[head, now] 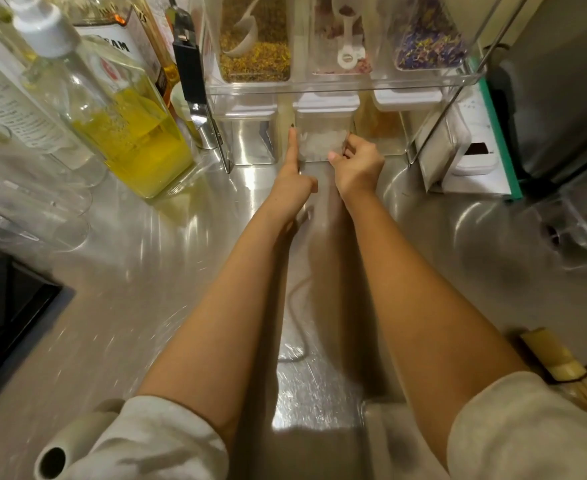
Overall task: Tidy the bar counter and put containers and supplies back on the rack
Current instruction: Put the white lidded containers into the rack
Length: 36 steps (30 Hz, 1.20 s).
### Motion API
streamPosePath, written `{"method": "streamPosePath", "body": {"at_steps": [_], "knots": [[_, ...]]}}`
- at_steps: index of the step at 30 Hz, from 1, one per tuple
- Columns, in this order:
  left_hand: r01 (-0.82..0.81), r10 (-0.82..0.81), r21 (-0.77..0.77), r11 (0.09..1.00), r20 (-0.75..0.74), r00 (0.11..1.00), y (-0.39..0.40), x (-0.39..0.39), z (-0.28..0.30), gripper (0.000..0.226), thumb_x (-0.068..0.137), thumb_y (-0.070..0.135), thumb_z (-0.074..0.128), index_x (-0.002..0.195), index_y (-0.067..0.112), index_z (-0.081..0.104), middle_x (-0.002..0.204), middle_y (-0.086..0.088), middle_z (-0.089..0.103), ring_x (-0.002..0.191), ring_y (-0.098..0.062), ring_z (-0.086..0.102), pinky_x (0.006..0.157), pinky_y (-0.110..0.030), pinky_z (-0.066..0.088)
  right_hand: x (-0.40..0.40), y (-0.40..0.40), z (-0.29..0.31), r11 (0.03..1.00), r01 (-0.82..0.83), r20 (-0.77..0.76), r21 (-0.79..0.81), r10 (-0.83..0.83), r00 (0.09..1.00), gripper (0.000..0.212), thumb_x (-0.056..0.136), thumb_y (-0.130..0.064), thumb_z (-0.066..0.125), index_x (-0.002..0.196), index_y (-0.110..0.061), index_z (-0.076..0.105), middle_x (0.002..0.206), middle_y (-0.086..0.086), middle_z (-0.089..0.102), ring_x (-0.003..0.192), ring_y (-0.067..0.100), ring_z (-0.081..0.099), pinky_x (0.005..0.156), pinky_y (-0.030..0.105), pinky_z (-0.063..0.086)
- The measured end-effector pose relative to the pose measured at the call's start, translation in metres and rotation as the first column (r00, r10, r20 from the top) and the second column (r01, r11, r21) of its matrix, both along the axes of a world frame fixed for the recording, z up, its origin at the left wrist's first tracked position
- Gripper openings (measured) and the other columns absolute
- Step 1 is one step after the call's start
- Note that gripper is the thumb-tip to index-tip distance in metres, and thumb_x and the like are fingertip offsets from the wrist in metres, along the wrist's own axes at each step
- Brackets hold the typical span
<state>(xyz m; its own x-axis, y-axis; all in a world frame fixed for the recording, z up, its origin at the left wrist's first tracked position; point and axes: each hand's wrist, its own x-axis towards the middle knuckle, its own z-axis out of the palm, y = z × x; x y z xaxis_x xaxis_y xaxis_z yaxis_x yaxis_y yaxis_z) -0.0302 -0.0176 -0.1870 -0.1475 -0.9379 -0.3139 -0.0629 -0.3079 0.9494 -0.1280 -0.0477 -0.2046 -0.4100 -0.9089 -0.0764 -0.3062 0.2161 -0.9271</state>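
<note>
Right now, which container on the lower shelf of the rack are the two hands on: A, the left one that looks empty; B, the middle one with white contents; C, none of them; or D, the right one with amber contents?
B: the left hand lays a straight finger along the left side of the middle container, and the right hand curls at its right edge.

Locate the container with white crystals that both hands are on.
The container with white crystals sits in the middle slot of the clear rack's lower tier, between two neighbouring containers, with the left hand and right hand at its sides.
</note>
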Motion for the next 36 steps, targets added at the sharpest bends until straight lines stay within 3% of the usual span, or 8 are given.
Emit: {"method": "streamPosePath", "body": {"at_steps": [1,3,5,8,13,18,25,36], "knots": [[-0.011,0.011,-0.005,1.000,0.004,1.000,-0.001,0.000,-0.001,0.092,0.081,-0.020,0.034,0.151,0.028,-0.001,0.157,0.001,0.019,0.087,0.018,0.045,0.056,0.002,0.039,0.000,0.000,0.001,1.000,0.001,-0.015,0.002,-0.001,1.000,0.037,0.084,-0.001,0.063,0.120,-0.001,0.061,0.112,0.012,0.068,0.104,0.021,0.064,0.092,0.022,0.051],[-0.030,0.030,-0.011,1.000,0.015,0.999,-0.003,0.000,-0.006,0.091,0.081,-0.018,0.037,0.151,0.027,0.002,0.156,-0.001,0.023,0.097,0.007,0.047,0.060,-0.001,0.040,-0.002,0.005,0.004,1.000,0.025,-0.025,-0.006,-0.025,0.999,0.032,0.085,0.000,0.061,0.116,0.003,0.063,0.110,0.015,0.068,0.103,0.023,0.065,0.082,0.012,0.049],[-0.065,0.065,-0.016,0.998,0.032,0.997,-0.005,-0.002,-0.012,0.090,0.080,-0.015,0.040,0.151,0.026,0.005,0.155,-0.003,0.026,0.107,0.000,0.050,0.069,-0.008,0.042,-0.007,0.012,0.007,0.995,0.104,-0.068,-0.012,-0.104,0.992,0.024,0.085,-0.002,0.058,0.105,0.006,0.067,0.100,0.020,0.070,0.097,0.027,0.066,0.073,0.016,0.048],[-0.112,0.112,-0.020,0.994,0.046,0.993,-0.006,-0.007,-0.015,0.088,0.080,-0.014,0.041,0.151,0.025,0.007,0.156,-0.002,0.024,0.087,0.021,0.049,0.076,-0.012,0.039,-0.023,0.022,0.012,0.970,0.239,-0.183,-0.039,-0.242,0.953,0.021,0.080,-0.016,0.056,0.094,-0.004,0.066,0.088,0.018,0.066,0.087,0.027,0.062,0.075,0.027,0.045],[-0.174,0.179,-0.050,0.984,0.114,0.977,-0.003,-0.020,-0.011,0.087,0.081,-0.010,0.045,0.151,0.024,0.006,0.155,-0.004,0.027,0.137,-0.011,0.034,0.097,-0.020,0.035,-0.041,0.021,0.025,0.952,0.306,-0.305,-0.026,-0.299,0.904,0.060,0.083,-0.029,0.067,0.129,0.004,0.047,0.124,0.017,0.060,0.118,0.027,0.056,0.095,0.019,0.038],[-0.202,0.220,-0.109,0.973,0.186,0.958,-0.006,-0.027,-0.012,0.089,0.079,-0.004,0.054,0.151,0.014,0.004,0.156,-0.008,0.023,0.142,-0.021,0.028,0.116,-0.030,0.027,-0.032,0.010,0.019,0.960,0.264,-0.363,-0.092,-0.279,0.889,0.093,0.080,-0.032,0.070,0.144,0.008,0.018,0.142,0.024,0.044,0.128,0.030,0.050,0.100,0.027,0.045],[-0.254,0.306,-0.214,0.943,0.262,0.915,-0.011,-0.039,-0.012,0.093,0.079,0.005,0.065,0.150,0.007,0.005,0.155,-0.012,0.023,0.141,-0.022,0.028,0.106,-0.015,0.022,-0.030,0.005,0.011,0.937,0.321,-0.460,-0.138,-0.348,0.817,0.100,0.074,-0.043,0.074,0.144,0.004,0.021,0.142,0.019,0.045,0.127,0.029,0.051,0.096,0.034,0.050],[-0.274,0.375,-0.311,0.910,0.335,0.864,-0.017,-0.042,-0.024,0.094,0.078,0.005,0.065,0.150,0.006,0.004,0.157,-0.010,0.016,0.145,-0.020,0.021,0.116,-0.021,0.018,-0.023,-0.006,0.010,0.914,0.403,-0.434,-0.052,-0.384,0.815,0.095,0.074,-0.050,0.070,0.145,-0.008,0.025,0.143,0.013,0.043,0.125,0.026,0.051,0.094,0.035,0.047]]}}
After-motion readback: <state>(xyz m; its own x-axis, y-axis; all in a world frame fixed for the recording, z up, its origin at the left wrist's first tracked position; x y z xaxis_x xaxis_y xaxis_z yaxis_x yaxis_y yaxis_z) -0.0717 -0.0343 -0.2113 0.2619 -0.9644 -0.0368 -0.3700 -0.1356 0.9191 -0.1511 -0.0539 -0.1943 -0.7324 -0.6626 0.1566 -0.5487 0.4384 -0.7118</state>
